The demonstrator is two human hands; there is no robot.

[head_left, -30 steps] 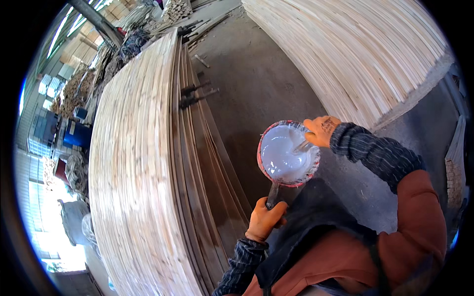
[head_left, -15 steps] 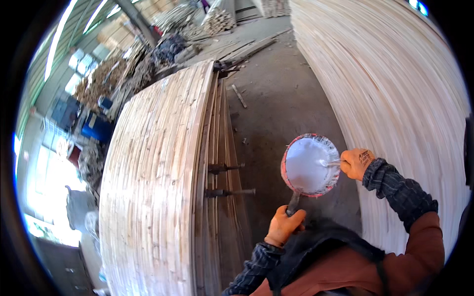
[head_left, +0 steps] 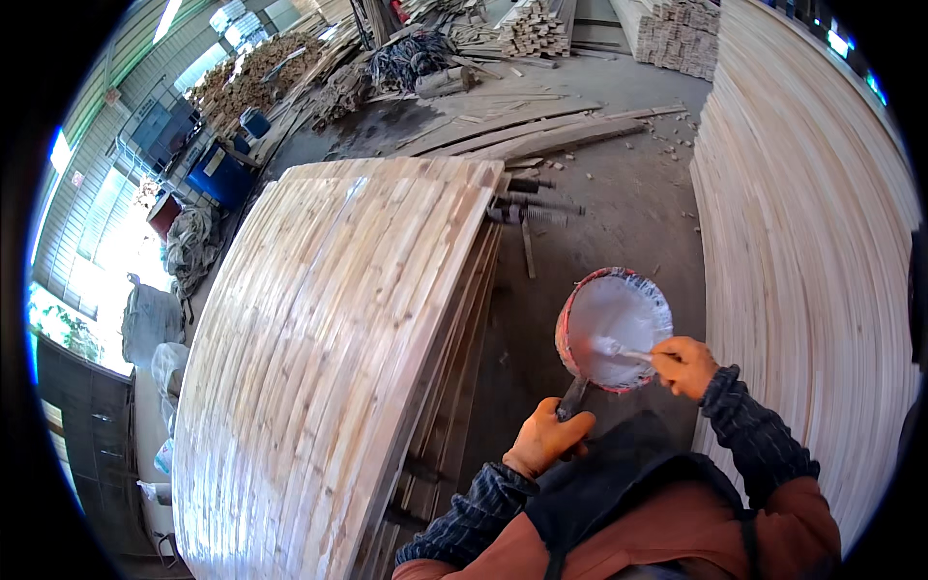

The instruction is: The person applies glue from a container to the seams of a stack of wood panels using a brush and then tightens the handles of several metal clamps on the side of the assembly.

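My left hand (head_left: 551,437), in an orange glove, is closed round the dark handle (head_left: 573,395) of a round pot (head_left: 564,333) with a red, crusted rim. White liquid (head_left: 619,307) fills part of the pot, and dried white smears coat its inner wall. My gloved right hand (head_left: 684,366) grips a brush (head_left: 628,354) by its handle at the pot's right side. The brush's white-coated head is inside the pot, over or in the liquid; how deep I cannot tell.
A large panel of joined wooden strips (head_left: 319,338) stands to my left, with metal screw clamps (head_left: 532,213) at its far edge. A tall stack of wood strips (head_left: 812,251) rises on the right. Loose planks (head_left: 541,135), a blue barrel (head_left: 218,176) and wood piles lie beyond.
The brush has moved from the pot's right rim toward its middle, my right hand shifting slightly lower. My view has swung, showing more of the far floor. The left hand keeps its hold.
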